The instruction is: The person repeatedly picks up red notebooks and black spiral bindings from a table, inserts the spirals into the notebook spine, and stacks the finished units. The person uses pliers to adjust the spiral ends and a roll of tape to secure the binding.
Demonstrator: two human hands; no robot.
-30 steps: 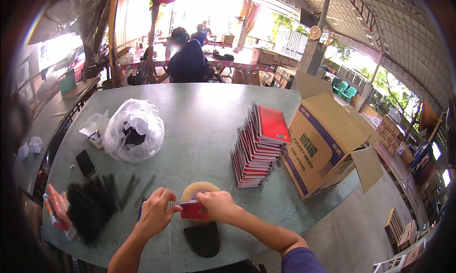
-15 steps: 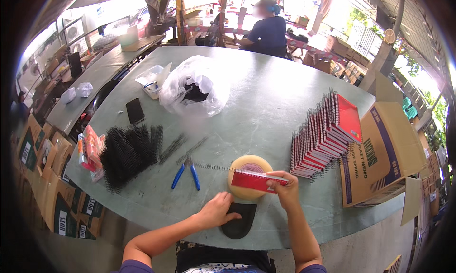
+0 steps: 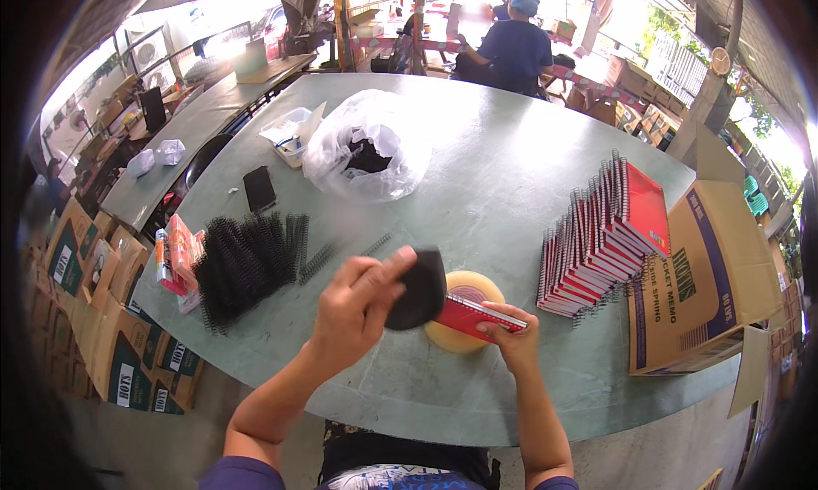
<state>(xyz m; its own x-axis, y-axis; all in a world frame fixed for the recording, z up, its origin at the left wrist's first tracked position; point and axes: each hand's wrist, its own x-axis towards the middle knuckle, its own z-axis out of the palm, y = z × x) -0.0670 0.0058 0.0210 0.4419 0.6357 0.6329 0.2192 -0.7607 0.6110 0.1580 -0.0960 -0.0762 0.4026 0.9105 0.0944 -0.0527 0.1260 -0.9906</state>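
My left hand [image 3: 351,309] is raised over the table, its fingers closed on a flat black pad [image 3: 419,287] with one rounded end. In my right hand [image 3: 515,331] is a small red memo notebook [image 3: 470,316], gripped at its right end. The notebook rests over a thick yellowish roll of tape [image 3: 456,340]; the pad covers its left end, and the wire there is hidden. Left of my left hand lie loose black spiral coils [image 3: 317,263] and a large heap of such coils [image 3: 247,264]. The blue-handled pliers are out of sight behind my left hand and forearm.
Red spiral notebooks [image 3: 596,247] stand piled at the right, beside an open cardboard box [image 3: 703,277]. Farther back are a white plastic bag [image 3: 328,162], a small plastic tub [image 3: 290,153] and a black phone [image 3: 259,188]. A person [image 3: 514,51] sits beyond the table.
My left hand has picked the black pad up off the table and brought it up to the notebook's left end. The right hand still holds the notebook. The view has shifted slightly.
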